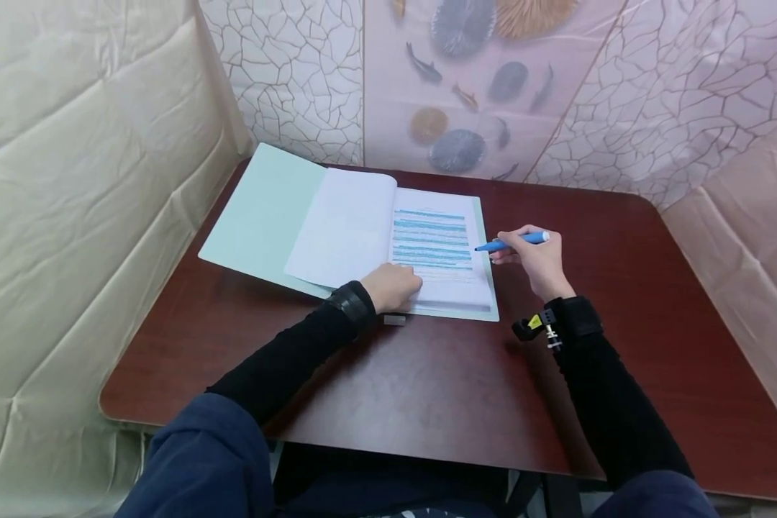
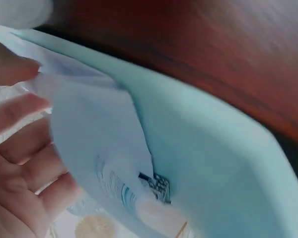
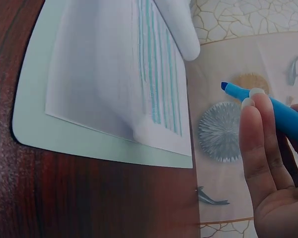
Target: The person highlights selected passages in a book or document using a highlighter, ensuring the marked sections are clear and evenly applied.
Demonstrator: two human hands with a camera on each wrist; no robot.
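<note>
A pale green folder (image 1: 278,194) lies open on the table, with white sheets turned over to its left side. The printed page (image 1: 443,248) on the right carries several blue highlighted lines (image 3: 156,64). At the lower inner edge of that page is my left hand (image 1: 391,285); in the left wrist view its thumb and forefinger pinch the sheet's edge (image 2: 99,119), which bends away from the folder. My right hand (image 1: 536,260) holds a blue highlighter (image 1: 511,242), uncapped, its dark tip pointing left, just above the page's right margin.
The dark red-brown table (image 1: 615,273) extends beyond the folder on both sides. A small greyish piece (image 1: 394,319) sits by the folder's bottom edge. Behind stands a patterned backdrop (image 1: 466,86); a cream cloth (image 1: 71,201) hangs at the left.
</note>
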